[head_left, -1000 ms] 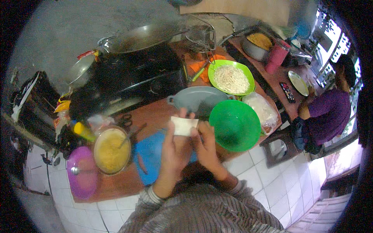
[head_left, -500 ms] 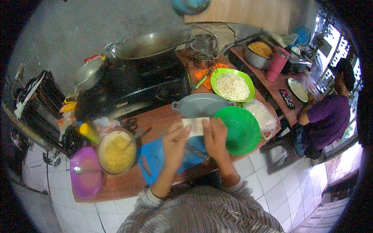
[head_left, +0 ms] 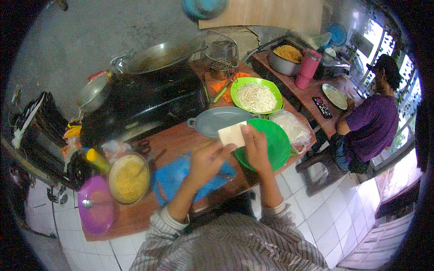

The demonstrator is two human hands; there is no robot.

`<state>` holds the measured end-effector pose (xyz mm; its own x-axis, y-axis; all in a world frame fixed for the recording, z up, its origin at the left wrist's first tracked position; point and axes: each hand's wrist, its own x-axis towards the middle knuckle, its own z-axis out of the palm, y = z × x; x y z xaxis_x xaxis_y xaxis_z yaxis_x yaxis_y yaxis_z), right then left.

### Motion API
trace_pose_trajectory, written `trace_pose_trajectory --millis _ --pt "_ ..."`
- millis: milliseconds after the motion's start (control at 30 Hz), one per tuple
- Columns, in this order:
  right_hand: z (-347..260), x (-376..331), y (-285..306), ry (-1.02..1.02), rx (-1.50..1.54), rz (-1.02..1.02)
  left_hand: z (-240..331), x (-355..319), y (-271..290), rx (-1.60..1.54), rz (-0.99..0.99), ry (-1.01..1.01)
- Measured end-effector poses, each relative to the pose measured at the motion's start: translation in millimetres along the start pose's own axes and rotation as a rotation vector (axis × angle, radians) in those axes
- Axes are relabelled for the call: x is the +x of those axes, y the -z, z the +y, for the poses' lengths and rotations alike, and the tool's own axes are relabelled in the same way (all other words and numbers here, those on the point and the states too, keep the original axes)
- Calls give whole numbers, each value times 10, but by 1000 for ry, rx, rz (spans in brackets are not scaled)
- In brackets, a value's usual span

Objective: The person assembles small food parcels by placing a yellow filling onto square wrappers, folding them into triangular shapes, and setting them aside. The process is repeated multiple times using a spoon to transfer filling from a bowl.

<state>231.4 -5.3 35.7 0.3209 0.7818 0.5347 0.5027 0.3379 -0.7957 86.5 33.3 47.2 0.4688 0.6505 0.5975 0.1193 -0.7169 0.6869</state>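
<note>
Over the green basin, a thin, pale square sheet that looks like a dough wrapper is held up tilted. My right hand pinches its right side, thumb on the face. At its lower left corner, the fingers of my left hand are closed on the edge, slightly blurred. Below my left hand lies a blue cutting board with a dark tool on it, partly hidden. Behind the sheet sits a grey oval pan. Farther back, a lime-green plate bears a heap of pale flour-like shreds.
Left on the table stand a bowl of yellow filling with a spoon and a purple plate. A black stove carries a large wok. A clear plastic bag lies right. At another table sits a person in purple.
The pale sheet has tilted and shifted slightly right relative to the table, now in front of the basin's edge. My left fingers have slid to its lower corner. The whole view has turned slightly.
</note>
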Motion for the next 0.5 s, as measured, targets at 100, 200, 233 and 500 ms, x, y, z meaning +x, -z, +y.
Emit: trace_pose_trajectory --millis 100,200,233,500 --pt "-11 33 -3 -9 100 24 42 89 45 138 -9 -188" --pt "-65 26 71 29 143 57 94 187 72 226 -43 -266" --pt "-80 14 124 24 143 51 112 218 62 129 -24 -147" --pt "23 2 270 -3 62 10 157 300 -63 -77 75 -149"
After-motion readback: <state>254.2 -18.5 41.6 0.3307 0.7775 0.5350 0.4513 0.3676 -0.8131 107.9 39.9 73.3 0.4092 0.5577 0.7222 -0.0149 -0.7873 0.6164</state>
